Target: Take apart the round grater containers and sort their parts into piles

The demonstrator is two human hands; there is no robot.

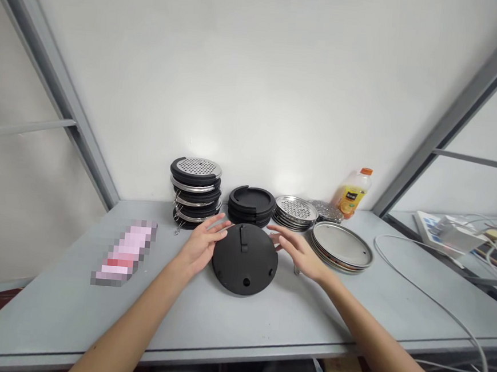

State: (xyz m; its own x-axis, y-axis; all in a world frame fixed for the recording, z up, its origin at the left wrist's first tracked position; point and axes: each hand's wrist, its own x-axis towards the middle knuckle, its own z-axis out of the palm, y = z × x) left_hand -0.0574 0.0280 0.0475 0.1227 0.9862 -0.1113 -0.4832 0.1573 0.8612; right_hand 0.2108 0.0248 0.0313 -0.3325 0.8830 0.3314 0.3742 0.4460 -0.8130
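A round black plate (244, 263) with small feet, a raised bar and a hole near its lower rim stands tilted over the table's middle, its face towards me. My left hand (203, 241) grips its upper left edge, thumb at the rim and fingers reaching behind. At the upper right edge is my right hand (297, 250), fingers curved round the rim and partly hidden. A small metal coil (297, 269) shows just below the right hand.
Behind the plate are a tall stack of black and perforated metal discs (195, 193), black round trays (252, 200), perforated metal discs (297, 210) and flat metal plates (342, 245). A juice bottle (354, 194) stands against the wall. A blurred pink item (127, 251) lies left; a white cable (421, 285) loops right.
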